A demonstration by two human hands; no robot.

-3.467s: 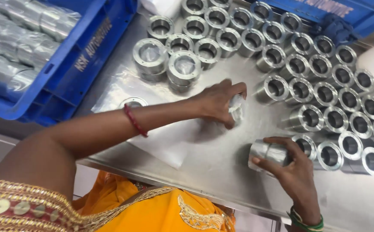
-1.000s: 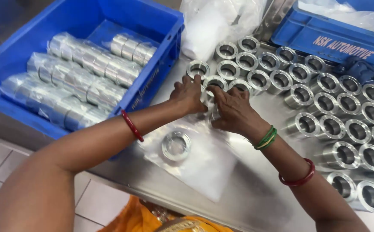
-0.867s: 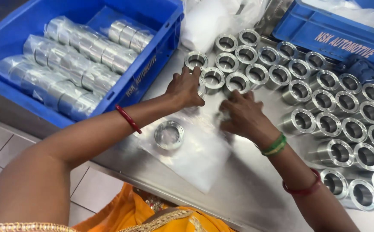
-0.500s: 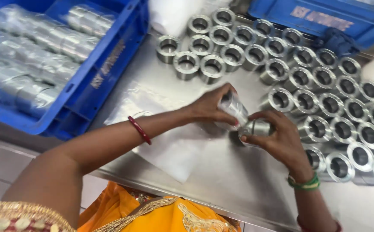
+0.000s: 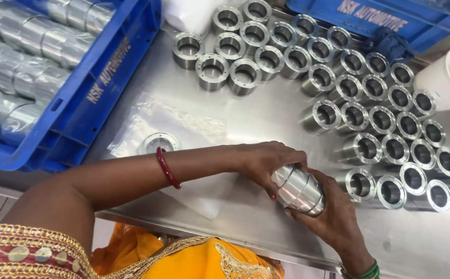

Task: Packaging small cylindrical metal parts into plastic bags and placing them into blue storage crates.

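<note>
Both of my hands hold a short stack of shiny metal rings [image 5: 298, 189] low over the steel table [image 5: 266, 111], near its front edge. My left hand [image 5: 269, 163] grips the stack's upper left end. My right hand [image 5: 333, 214] cups it from below and from the right. The stack lies tilted, its open end pointing lower right. Several more metal rings [image 5: 375, 121] stand upright in rows on the table, behind and to the right of my hands. Under my left forearm lies a clear plastic bag [image 5: 176, 129] with one ring [image 5: 159, 142] on it.
A blue crate [image 5: 88, 98] at the left holds several wrapped rolls of metal parts [image 5: 26, 62]. Another blue crate [image 5: 390, 20] stands at the back right. A white cup [image 5: 449, 77] sits at the right edge. A white bag [image 5: 191, 15] lies at the back.
My hands have brought two separate rings together into one stack and moved it closer to the table's front edge. The view has shifted slightly.
</note>
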